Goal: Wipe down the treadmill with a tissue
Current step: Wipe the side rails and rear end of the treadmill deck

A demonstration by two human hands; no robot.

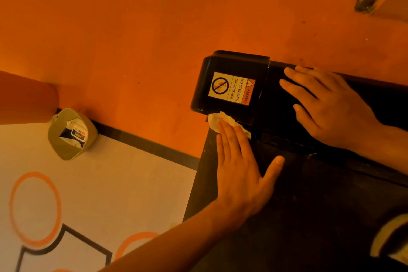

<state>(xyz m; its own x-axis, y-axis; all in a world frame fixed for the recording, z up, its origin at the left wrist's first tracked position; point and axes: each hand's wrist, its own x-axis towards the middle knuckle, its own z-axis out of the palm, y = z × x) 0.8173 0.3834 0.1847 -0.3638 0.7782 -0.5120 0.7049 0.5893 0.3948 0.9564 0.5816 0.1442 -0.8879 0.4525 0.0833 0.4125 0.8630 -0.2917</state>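
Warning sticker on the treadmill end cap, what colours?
The sticker is pale with black lettering and an orange strip; head view.

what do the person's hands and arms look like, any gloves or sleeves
Both the left hand and the right hand are bare: no gloves, rings or watch visible. The forearms are uncovered as far as the frame shows, with no sleeve in view.

A single head-worn wide-angle camera looks steeply down from close above the black plastic treadmill end cover (229,64), an orange surface (132,28) beyond it.
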